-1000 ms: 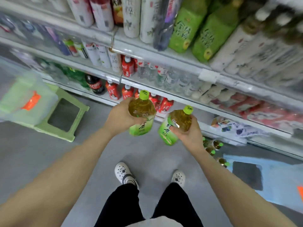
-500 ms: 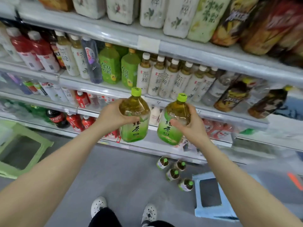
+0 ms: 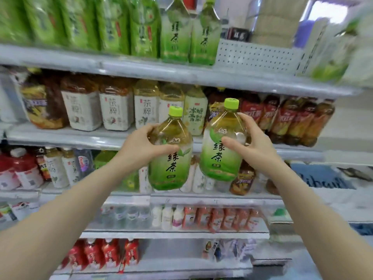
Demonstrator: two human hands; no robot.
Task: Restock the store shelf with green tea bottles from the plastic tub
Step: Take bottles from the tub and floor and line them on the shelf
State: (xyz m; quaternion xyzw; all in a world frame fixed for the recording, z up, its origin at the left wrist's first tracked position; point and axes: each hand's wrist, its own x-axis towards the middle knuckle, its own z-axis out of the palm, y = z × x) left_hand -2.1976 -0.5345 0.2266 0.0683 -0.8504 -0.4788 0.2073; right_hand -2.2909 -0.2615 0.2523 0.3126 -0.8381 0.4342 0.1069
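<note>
Five shelf tiers: store shelf (image 3: 181,76) fills the far side of the view, left to right, each tier stocked with drinks.
Top tier: row of green tea bottles (image 3: 175,37) at left and centre; bare perforated back panel (image 3: 256,55) to their right, with no bottles in front of it.
Second tier: white-labelled tea bottles (image 3: 116,110) at left and centre, dark red-labelled bottles (image 3: 288,120) at right.
Lower tiers: mixed red, white and clear bottles, blurred; labels unreadable.
Left bottle (image 3: 170,156): large green tea bottle, lime cap, amber liquid, green label; upright, held in the air near the camera, in front of the second and third tiers.
Right bottle (image 3: 222,144): same type, tilted slightly, held just beside the left bottle and a little higher; the two look close, contact between them cannot be told.
Left hand (image 3: 139,146): fingers wrapped round the shoulder of the left bottle, thumb across its front.
Right hand (image 3: 252,144): fingers curled behind the right bottle's shoulder, thumb pressed on the front of the label.
Plastic tub: outside the frame.
</note>
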